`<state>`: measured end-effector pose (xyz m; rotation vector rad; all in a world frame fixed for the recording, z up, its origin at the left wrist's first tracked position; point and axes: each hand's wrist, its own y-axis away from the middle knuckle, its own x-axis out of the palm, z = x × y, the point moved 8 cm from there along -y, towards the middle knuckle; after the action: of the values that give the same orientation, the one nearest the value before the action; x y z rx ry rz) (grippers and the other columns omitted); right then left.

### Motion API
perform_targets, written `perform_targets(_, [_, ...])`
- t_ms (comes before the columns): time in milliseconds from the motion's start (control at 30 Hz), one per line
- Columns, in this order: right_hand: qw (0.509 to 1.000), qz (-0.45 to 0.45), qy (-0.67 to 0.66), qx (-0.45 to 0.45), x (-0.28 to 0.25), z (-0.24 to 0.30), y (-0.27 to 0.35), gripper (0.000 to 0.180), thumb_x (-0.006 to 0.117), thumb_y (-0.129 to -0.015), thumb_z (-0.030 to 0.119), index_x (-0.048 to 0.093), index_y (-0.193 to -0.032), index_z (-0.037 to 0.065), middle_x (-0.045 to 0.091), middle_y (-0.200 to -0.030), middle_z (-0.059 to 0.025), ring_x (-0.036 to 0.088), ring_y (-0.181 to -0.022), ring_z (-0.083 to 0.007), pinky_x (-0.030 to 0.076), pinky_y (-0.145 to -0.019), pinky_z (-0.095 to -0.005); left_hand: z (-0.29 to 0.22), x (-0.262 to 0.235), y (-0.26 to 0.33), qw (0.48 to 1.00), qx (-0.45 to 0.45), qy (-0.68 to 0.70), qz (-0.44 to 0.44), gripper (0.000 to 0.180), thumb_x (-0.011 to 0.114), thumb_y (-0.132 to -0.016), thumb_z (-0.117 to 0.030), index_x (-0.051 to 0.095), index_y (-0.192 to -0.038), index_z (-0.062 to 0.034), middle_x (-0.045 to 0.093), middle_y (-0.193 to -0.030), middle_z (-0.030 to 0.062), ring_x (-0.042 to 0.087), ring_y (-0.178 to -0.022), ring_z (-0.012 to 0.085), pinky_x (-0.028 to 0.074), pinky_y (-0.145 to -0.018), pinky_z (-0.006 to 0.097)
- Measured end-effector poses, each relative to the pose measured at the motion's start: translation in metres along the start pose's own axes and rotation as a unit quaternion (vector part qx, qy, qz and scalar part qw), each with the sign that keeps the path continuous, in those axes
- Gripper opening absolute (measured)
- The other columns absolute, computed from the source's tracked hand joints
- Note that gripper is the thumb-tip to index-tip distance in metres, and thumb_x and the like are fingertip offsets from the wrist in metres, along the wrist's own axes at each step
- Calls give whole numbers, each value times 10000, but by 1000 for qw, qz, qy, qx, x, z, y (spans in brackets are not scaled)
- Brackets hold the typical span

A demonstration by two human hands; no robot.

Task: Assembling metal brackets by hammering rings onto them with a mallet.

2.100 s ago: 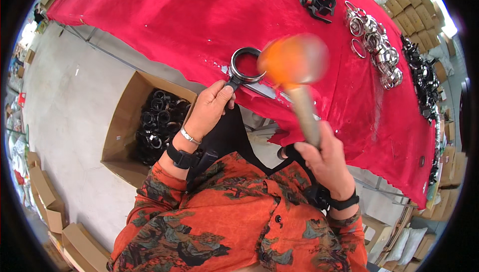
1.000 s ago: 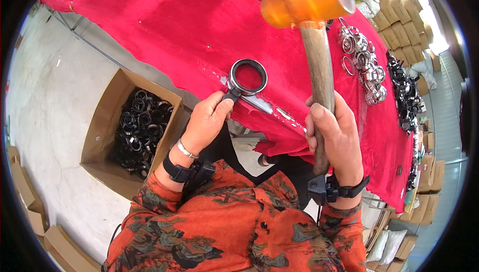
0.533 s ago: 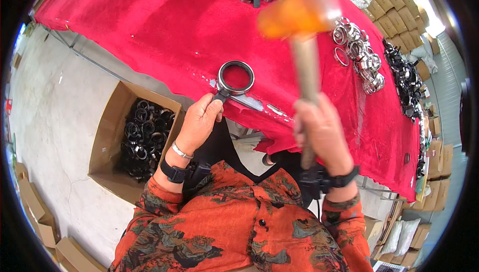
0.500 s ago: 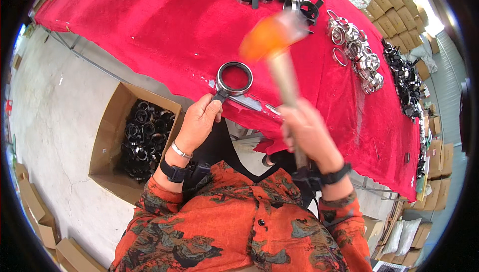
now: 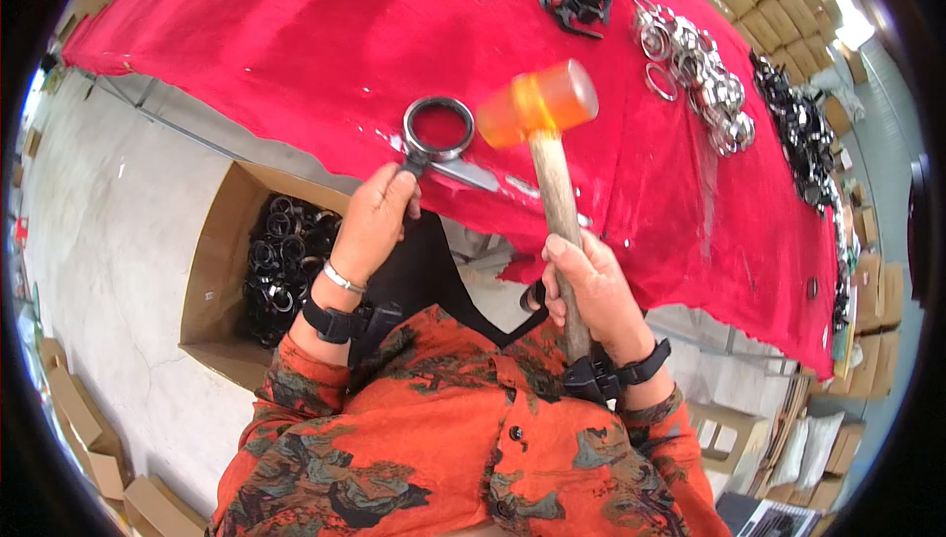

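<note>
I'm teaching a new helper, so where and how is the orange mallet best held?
Probably by the lower half of its wooden handle, coming from the person's right, fingers wrapped around, as the right hand has it. The handle is long and slim and runs down toward the person, whereas the orange head is thick and likely harder to wrap.

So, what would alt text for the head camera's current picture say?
A person's left hand holds a black-handled ring at the edge of a red-covered table, while the right hand grips a wooden-handled orange mallet. Silver rings lie farther right; a cardboard box of black rings stands at left.
</note>
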<state>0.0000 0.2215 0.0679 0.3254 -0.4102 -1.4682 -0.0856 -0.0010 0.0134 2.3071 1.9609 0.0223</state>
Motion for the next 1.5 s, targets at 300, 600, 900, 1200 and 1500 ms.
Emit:
perform_targets(300, [888,-75,394,-226,11,9,-6,418,699,-829,341,451,-869,6,544,-696,-261,581,-654,-429,459,-564,-430,-2,5,-1,999,31,26,0,298,444,-995,-315,555,-888,-60,557,-713,-4,512,-616,60,398,-482,188])
perform_targets(600, [815,-79,484,-309,51,76,8,412,709,-814,337,476,-930,17,588,-687,-208,618,-641,-385,471,-547,-444,3,0,0,999,43,24,-8,316,461,-987,-323,556,-852,-54,551,-705,-13,506,-608,65,396,-476,200])
perform_targets(900, [868,-83,392,-293,65,120,-16,399,755,-790,300,493,-848,4,543,-639,-183,526,-539,-276,445,-525,-365,-4,-4,2,997,46,-11,-56,312,491,-968,-308,561,-811,-48,555,-661,5,472,-522,69,380,-458,226])
perform_targets(1200, [934,-59,348,-57,38,95,-51,386,686,-851,362,515,-846,16,510,-611,-38,513,-493,-105,398,-439,-277,-6,-4,6,996,69,-28,-50,332,480,-977,-303,554,-793,-37,554,-654,12,471,-518,75,375,-470,239])
perform_targets(1500, [890,-73,434,-120,18,93,-69,422,662,-870,385,506,-836,-5,531,-619,-89,551,-542,-154,436,-492,-320,-12,0,0,997,66,-30,-38,331,476,-980,-313,543,-806,-40,564,-666,9,462,-511,63,373,-471,229])
